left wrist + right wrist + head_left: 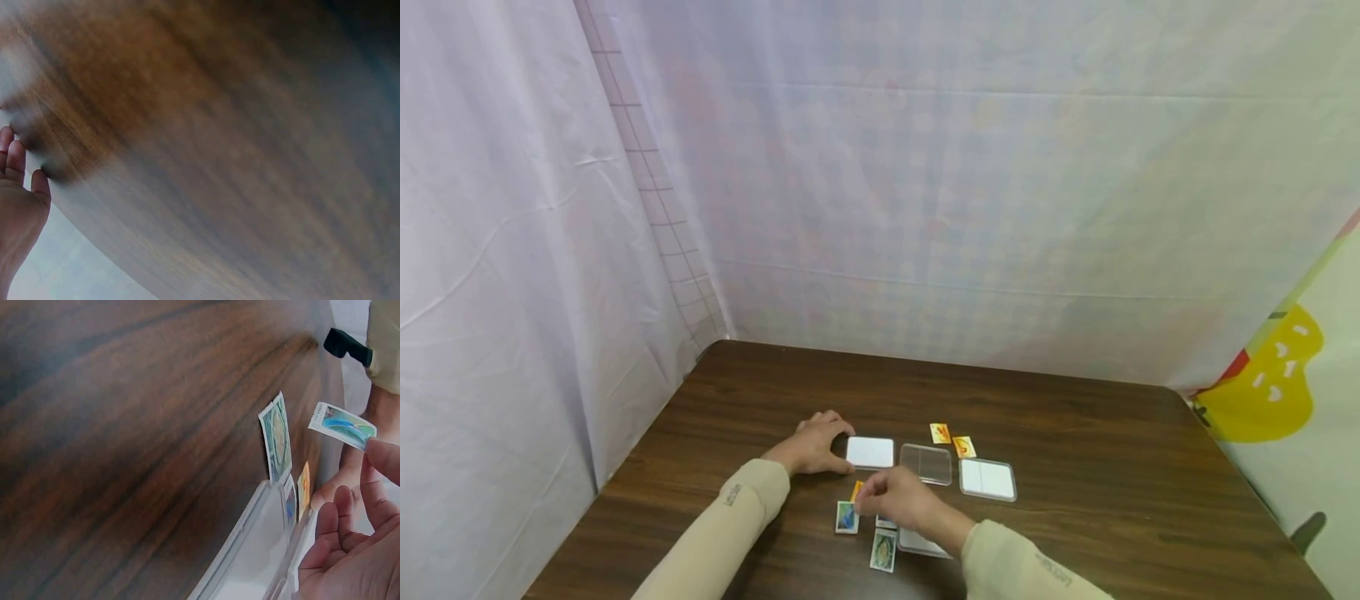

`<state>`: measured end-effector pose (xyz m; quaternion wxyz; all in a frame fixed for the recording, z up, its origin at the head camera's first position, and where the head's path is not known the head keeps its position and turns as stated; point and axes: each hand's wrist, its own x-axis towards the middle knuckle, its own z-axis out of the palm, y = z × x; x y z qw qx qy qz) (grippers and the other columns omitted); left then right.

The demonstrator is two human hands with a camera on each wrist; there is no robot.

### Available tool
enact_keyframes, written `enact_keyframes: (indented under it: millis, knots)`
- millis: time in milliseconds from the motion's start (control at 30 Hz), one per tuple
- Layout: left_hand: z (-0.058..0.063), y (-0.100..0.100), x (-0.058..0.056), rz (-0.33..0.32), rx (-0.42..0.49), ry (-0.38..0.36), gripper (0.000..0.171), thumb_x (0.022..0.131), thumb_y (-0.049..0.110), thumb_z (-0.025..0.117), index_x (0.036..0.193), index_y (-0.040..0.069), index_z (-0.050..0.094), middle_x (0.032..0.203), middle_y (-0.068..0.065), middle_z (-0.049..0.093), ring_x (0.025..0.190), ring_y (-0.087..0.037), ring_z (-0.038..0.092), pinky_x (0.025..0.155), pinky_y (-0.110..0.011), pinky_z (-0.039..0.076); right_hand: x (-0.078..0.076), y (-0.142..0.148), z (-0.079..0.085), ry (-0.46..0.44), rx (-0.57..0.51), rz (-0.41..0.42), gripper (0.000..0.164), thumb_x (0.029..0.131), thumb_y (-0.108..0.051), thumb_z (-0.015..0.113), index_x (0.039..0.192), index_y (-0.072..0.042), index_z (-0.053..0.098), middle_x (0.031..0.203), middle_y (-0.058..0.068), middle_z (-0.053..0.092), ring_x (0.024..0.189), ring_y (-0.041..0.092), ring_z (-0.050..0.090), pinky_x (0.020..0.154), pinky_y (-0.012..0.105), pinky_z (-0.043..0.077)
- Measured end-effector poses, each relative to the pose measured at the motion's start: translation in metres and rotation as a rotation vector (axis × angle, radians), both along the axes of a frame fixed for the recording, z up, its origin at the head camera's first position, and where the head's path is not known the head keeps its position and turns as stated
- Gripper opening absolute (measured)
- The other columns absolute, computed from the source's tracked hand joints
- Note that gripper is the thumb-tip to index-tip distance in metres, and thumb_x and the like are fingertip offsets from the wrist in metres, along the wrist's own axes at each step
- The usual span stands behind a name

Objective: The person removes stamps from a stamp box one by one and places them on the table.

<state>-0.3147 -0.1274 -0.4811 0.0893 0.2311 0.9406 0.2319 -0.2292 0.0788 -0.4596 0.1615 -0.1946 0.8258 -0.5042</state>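
Note:
My right hand [901, 497] pinches a blue-green postage stamp [344, 426] by one edge, above the table. Below it lie a green stamp [883, 550], an orange stamp [857, 489] partly behind my fingers, and another stamp [290, 499] mostly covered in the head view. Under the right wrist is a flat case with a white insert [922, 545]. My left hand [817, 443] rests on the table with thumb and fingers spread, at the left edge of another white-filled case [870, 452]. In the left wrist view only part of that hand shows, its fingers loosely bent.
Right of the left hand's case lie a transparent case part [926, 464] and a case with a white insert [987, 479]. Two orange-yellow stamps [939, 433] sit behind them. The brown wooden table [1090, 450] meets pale curtains [925, 208] at its back and left.

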Motion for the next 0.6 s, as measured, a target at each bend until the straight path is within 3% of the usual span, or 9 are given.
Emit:
enact_keyframes:
  millis: [600]
  knots:
    - [0.0009,0.0004,0.0003,0.006,0.004,-0.003,0.054,0.083,0.037,0.080,0.127,0.013,0.060,0.128,-0.007,0.050,0.124,-0.030,0.043,0.105,-0.052,0.031,0.0064,-0.0025,-0.0070,0.196,0.192,-0.004,0.008,0.082,-0.014,0.075,0.074,-0.012,0.073,0.065,-0.010,0.061,0.059,0.005,0.049,0.054,0.026,0.041]
